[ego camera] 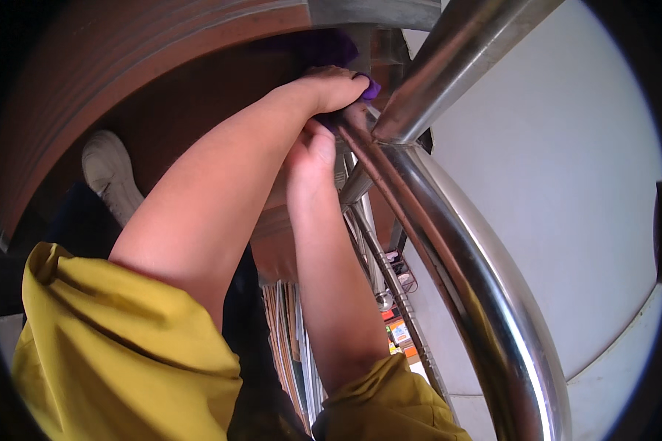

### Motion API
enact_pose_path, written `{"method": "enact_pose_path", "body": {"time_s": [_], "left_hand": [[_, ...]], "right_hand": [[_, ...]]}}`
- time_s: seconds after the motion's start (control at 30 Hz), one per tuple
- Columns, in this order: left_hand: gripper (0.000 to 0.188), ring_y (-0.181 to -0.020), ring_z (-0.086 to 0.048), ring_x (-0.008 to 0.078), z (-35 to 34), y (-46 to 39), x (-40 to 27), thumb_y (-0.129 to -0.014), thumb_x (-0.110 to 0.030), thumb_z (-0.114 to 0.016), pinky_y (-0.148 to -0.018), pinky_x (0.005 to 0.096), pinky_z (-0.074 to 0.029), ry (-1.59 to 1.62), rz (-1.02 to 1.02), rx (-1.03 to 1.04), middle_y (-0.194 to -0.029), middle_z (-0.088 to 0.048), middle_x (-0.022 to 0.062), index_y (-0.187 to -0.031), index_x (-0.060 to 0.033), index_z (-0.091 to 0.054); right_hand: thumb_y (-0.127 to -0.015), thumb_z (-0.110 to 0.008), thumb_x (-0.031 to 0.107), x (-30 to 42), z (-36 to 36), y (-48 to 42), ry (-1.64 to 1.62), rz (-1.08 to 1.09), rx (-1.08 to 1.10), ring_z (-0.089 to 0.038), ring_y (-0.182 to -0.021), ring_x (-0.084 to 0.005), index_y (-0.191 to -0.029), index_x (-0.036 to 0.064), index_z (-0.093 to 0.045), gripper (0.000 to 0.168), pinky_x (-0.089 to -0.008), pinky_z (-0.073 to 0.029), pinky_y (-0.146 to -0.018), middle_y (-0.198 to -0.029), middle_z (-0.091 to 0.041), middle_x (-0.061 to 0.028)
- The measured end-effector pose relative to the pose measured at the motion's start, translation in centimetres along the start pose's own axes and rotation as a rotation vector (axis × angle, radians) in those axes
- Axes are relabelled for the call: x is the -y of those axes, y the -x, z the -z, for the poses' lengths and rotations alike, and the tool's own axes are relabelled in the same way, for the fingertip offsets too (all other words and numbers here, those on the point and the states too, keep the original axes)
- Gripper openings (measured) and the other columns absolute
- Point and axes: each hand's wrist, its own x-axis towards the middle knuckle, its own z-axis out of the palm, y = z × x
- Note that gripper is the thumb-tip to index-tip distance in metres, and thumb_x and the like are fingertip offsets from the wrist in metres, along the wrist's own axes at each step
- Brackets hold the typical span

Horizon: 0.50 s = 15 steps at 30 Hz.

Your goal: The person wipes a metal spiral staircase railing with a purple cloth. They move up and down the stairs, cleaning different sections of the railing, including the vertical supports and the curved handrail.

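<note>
A polished stainless steel handrail curves up from the lower right. My left hand is closed over a purple cloth, pressed to the rail near a joint with a slanting steel tube. More purple fabric hangs beyond the knuckles. Just below the left wrist, my right hand lies against the near side of the rail. Its fingers are hidden behind the left wrist, and whether they hold the cloth cannot be seen.
Brown stair steps with grooved edges rise at the left. A white shoe stands on one. Lower steel balusters run beneath the rail. Long flat strips and colourful boxes lie below. A white wall flanks the right.
</note>
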Motion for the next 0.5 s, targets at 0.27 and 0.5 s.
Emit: {"method": "enact_pose_path", "body": {"time_s": [0.27,0.5], "left_hand": [[0.039,-0.102,-0.050,0.0385,-2.9,5.7,-1.1,-0.090,-0.030,-0.032,-0.086,0.0392,-0.040,0.256,-0.268,-0.396,-0.106,-0.056,0.0208,-0.106,-0.0009,-0.053],[0.030,-0.109,-0.043,0.0425,-6.2,17.9,-7.6,-0.082,-0.013,-0.052,-0.097,0.0435,-0.034,0.445,-0.459,-0.688,-0.114,-0.047,0.0265,-0.105,0.0067,-0.051]], "right_hand": [[-0.094,-0.037,0.016,1.0,0.1,5.2,0.136,0.161,0.118,-0.050,-0.107,-0.0208,-0.120,0.007,-0.045,0.029,-0.0368,-0.041,-0.096,-0.117,-0.050,-0.0105],[-0.093,-0.037,0.013,3.0,3.0,15.0,0.483,0.341,0.148,-0.049,-0.111,-0.0203,-0.126,0.007,-0.042,0.034,-0.0345,-0.040,-0.096,-0.122,-0.048,-0.0105]]}}
